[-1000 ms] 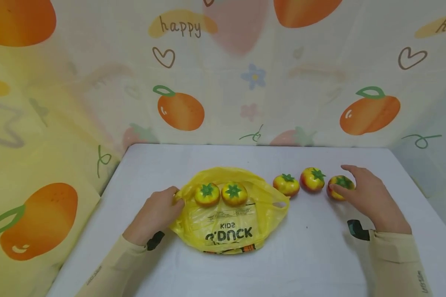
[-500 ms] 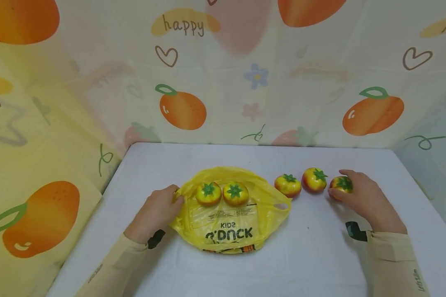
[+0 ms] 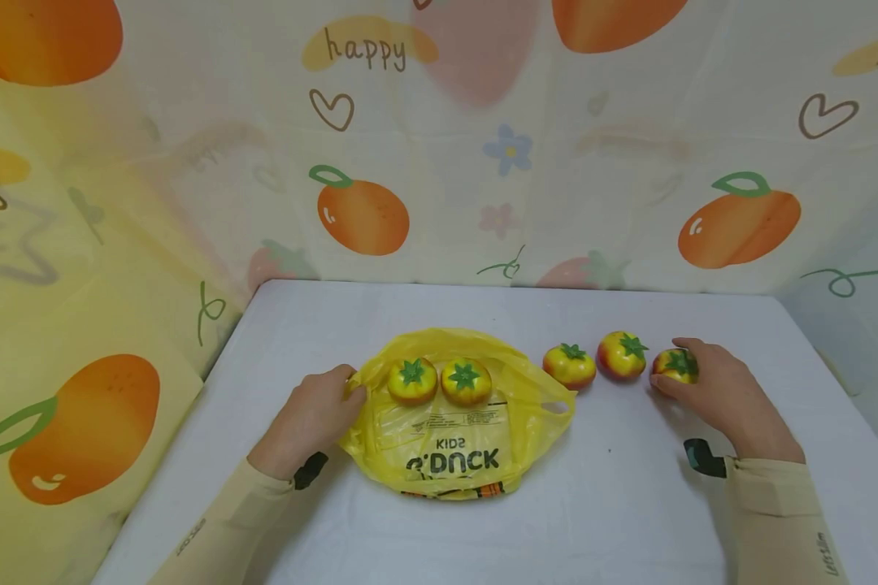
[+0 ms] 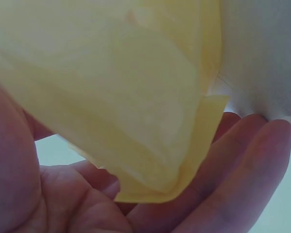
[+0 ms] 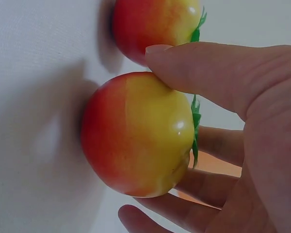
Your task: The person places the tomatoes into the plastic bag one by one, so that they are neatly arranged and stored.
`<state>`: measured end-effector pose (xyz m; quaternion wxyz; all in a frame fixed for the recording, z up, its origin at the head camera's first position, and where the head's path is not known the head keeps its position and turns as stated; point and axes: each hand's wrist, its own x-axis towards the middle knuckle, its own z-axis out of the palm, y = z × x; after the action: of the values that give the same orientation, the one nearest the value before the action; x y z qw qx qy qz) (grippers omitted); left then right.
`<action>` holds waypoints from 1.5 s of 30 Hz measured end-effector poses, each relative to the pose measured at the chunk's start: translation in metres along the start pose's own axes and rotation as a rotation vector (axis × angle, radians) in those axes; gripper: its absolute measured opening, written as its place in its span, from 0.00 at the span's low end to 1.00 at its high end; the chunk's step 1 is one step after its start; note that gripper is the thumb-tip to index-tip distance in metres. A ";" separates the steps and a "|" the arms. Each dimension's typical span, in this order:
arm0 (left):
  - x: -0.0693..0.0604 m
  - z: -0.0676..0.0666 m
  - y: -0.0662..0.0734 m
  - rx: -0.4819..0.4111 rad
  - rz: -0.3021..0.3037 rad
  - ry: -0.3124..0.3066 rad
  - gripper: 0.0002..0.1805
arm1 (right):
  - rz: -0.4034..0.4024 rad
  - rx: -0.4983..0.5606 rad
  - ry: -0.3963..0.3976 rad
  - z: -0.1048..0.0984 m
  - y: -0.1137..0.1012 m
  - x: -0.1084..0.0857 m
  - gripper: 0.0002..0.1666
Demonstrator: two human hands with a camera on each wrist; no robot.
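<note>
Since a second ago, right hand (image 3: 732, 402) has closed in on the end fruit (image 3: 674, 367), thumb and fingers now partly curled round it on the table (image 3: 607, 512); left hand (image 3: 309, 421) pinches the bag (image 3: 446, 443) by its left edge, as before. Count: one bag, five fruits (image 3: 466, 383), two at the bag (in or on, can't tell), three right of it.

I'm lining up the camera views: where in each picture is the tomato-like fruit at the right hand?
Head: the tomato-like fruit is right of centre, rightmost of five, partly covered by the right hand.
Left wrist: not in it; the yellow plastic bag fills much of the frame.
Right wrist: large, just left of centre, under the thumb.
Shared landmark: that thumb, in the head and right wrist views.
</note>
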<state>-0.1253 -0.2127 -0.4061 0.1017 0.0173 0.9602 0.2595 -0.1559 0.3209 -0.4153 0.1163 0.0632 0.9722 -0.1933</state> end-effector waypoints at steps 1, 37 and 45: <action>0.000 0.000 0.000 0.001 0.001 0.000 0.17 | 0.001 0.000 -0.001 0.000 0.000 0.000 0.57; -0.003 0.001 0.001 -0.008 0.004 -0.013 0.17 | 0.011 -0.011 -0.005 -0.001 0.000 -0.004 0.59; -0.002 0.001 0.001 -0.002 -0.005 -0.008 0.17 | -0.004 -0.008 0.021 -0.005 -0.004 -0.008 0.60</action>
<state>-0.1236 -0.2116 -0.4056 0.1064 0.0161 0.9596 0.2600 -0.1498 0.3186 -0.4070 0.1059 0.0626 0.9742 -0.1891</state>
